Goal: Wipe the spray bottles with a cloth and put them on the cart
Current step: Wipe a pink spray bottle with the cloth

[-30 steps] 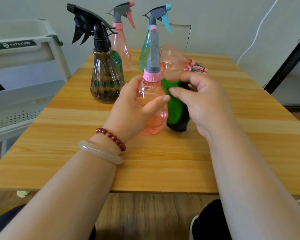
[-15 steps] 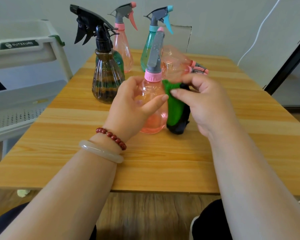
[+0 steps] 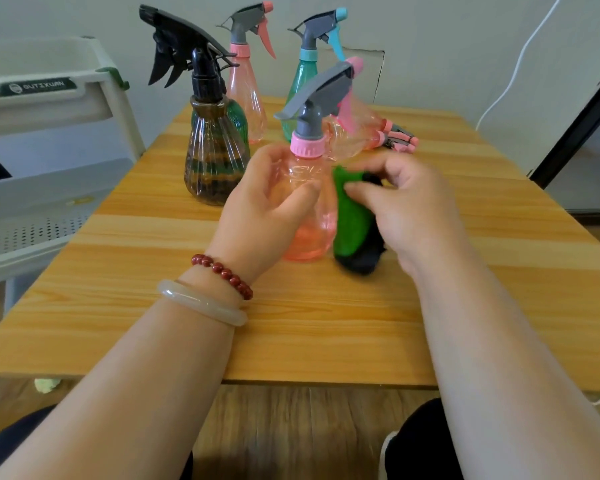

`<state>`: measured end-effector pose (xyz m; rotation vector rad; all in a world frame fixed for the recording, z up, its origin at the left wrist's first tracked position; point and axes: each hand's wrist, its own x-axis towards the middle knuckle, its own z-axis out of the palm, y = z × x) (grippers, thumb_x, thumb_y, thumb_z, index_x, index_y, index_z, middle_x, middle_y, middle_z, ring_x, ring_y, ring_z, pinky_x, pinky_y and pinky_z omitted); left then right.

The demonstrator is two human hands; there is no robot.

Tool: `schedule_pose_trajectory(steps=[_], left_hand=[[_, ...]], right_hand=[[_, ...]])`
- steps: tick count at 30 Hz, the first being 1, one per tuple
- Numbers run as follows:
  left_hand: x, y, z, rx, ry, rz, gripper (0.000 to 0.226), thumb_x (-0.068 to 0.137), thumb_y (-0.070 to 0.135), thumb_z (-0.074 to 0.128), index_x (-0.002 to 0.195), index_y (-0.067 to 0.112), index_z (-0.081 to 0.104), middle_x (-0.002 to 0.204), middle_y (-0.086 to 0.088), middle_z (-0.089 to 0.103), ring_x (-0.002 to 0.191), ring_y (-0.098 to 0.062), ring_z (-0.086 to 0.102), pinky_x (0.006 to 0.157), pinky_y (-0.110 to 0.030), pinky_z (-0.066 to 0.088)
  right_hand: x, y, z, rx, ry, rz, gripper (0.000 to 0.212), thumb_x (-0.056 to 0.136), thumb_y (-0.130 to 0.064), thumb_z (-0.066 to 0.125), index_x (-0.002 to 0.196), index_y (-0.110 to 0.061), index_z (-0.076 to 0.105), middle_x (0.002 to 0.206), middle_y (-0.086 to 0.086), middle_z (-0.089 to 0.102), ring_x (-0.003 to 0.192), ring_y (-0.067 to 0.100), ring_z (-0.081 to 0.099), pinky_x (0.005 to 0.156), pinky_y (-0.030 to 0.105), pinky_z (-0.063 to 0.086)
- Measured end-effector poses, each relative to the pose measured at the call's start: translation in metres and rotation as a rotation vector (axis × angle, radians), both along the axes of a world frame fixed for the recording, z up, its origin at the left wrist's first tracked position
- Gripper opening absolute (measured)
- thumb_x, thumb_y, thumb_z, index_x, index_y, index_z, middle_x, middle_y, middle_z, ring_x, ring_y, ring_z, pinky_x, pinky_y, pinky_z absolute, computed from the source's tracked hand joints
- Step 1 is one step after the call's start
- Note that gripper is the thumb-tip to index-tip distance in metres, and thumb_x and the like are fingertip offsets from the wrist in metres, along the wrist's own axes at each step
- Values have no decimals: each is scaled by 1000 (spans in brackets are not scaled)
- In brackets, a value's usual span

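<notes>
The left hand (image 3: 257, 216) is curling its fingers and thumb around the pink bottle (image 3: 309, 237), which is standing upright near the middle of the table (image 3: 326, 323). The right hand (image 3: 416, 213) is pinching a green cloth (image 3: 352, 220) between thumb and fingers, holding it against the bottle's right side. The cart (image 3: 49, 109) is standing left of the table.

Soft, even light; faint shadows on the table (image 3: 326, 323); right hand (image 3: 416, 216) slightly motion-blurred; wide-angle bowing at edges.
</notes>
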<state>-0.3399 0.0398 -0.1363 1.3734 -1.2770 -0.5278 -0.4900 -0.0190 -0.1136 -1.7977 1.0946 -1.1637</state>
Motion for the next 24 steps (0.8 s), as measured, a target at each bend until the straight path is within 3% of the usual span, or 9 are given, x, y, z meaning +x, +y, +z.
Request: schedule_pose_trajectory(steps=[2,4,7,8,11,16,19,21,24], left_hand=[[-2,1,0,11,5,-22,54,82,46,66,130,29,49,118,11,65,113,-7,61,101,-43,50],[-4,1,-1,21,-37,-30,56,84,47,71,131,29,46,127,11,60,120,-7,56,105,-37,47],[-2,1,1,61,-148,43,64,86,44,71,140,26,42,132,9,45,116,-3,47,98,-6,37],[-1,1,2,73,-159,64,64,86,44,70,141,27,42,131,7,41,113,-3,45,94,-5,37],[1,2,6,58,-161,78,65,86,44,70,143,25,44,127,6,45,113,-6,48,101,-24,42],[0,2,4,10,-108,47,56,84,43,71,133,26,50,121,10,60,112,-8,58,100,-37,50],[-1,4,5,22,-49,39,47,88,34,66,130,24,49,113,10,64,101,-6,63,92,-37,54],[-2,5,5,39,-29,20,48,83,39,59,128,26,49,110,8,66,96,-8,64,89,-38,55],[-2,2,4,46,-33,17,58,79,55,68,128,29,49,121,4,60,110,-13,60,99,-41,51]], right_hand=[[4,4,4,-98,-131,37,29,82,-9,74,78,-37,67,83,-25,69,85,-4,64,82,23,52],[6,5,1,-103,-115,44,29,84,-9,73,81,-38,67,84,-27,68,85,-8,63,79,16,51],[1,-1,-9,150,-30,37,24,84,-8,73,79,-32,71,88,-12,73,88,11,69,83,31,56],[-2,-2,-13,234,37,36,22,84,-9,73,77,-30,71,86,-9,73,87,17,70,82,34,56],[-4,-1,-13,243,155,5,19,85,-11,73,77,-28,68,85,-9,70,82,17,67,73,29,53],[9,9,-3,149,-385,60,25,86,-1,69,84,-26,71,80,-12,74,76,3,70,65,22,55],[6,2,-13,217,-180,21,25,85,-4,71,80,-28,72,82,-9,74,82,12,71,77,32,58],[2,0,-18,289,0,-1,25,84,-5,72,75,-28,71,76,-7,73,76,17,70,73,32,56],[2,-1,-16,328,-88,21,23,85,-4,71,77,-25,71,74,-7,73,73,15,70,70,30,55]])
